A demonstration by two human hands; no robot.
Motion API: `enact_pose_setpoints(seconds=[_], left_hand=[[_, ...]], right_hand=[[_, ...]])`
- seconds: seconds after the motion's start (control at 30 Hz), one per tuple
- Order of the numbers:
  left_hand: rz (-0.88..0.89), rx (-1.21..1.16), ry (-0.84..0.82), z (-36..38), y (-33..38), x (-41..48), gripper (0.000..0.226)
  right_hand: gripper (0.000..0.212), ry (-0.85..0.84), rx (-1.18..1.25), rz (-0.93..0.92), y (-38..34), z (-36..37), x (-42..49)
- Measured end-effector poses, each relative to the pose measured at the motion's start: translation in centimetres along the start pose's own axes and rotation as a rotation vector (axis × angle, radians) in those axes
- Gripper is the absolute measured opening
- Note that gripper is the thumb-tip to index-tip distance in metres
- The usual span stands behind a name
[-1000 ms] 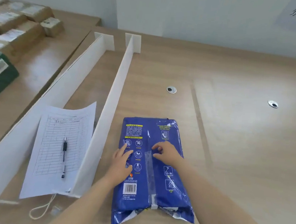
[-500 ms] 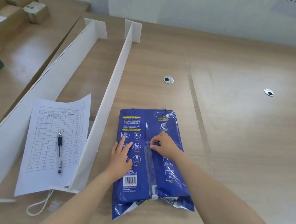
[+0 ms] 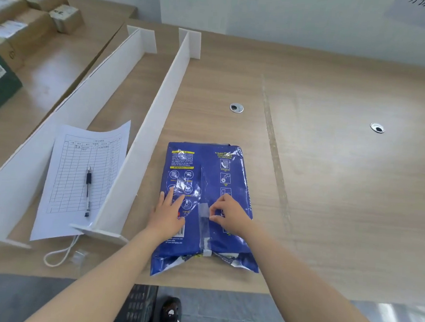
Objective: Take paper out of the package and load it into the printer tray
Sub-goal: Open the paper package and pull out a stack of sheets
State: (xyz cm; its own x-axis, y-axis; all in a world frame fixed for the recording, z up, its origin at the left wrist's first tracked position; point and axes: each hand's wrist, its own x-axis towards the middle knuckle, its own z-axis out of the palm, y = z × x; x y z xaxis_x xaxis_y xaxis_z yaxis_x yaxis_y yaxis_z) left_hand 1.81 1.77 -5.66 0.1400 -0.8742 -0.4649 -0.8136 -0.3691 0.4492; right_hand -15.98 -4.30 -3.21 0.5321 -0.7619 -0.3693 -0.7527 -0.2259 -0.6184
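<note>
The blue paper package [image 3: 204,205] lies flat near the desk's [image 3: 331,169] front edge. My left hand [image 3: 168,214] presses it down, fingers spread; my right hand [image 3: 230,213] pinches the clear tape strip [image 3: 204,225] on the seam — best peeled slowly, low along the seam.
</note>
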Motion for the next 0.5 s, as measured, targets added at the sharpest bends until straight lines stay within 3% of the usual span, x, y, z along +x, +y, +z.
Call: enact_pose_setpoints(seconds=[0.23,0.5], left_hand=[[-0.009,0.036,0.031,1.7,0.2,-3.0,0.058],[-0.031,0.033,0.028,3.6,0.4,-6.0,0.06]], right_hand=[[0.011,0.043,-0.009,-0.041,0.9,1.0,-3.7],[0.009,0.077,-0.181,-0.27,1.7,1.5,-7.1]])
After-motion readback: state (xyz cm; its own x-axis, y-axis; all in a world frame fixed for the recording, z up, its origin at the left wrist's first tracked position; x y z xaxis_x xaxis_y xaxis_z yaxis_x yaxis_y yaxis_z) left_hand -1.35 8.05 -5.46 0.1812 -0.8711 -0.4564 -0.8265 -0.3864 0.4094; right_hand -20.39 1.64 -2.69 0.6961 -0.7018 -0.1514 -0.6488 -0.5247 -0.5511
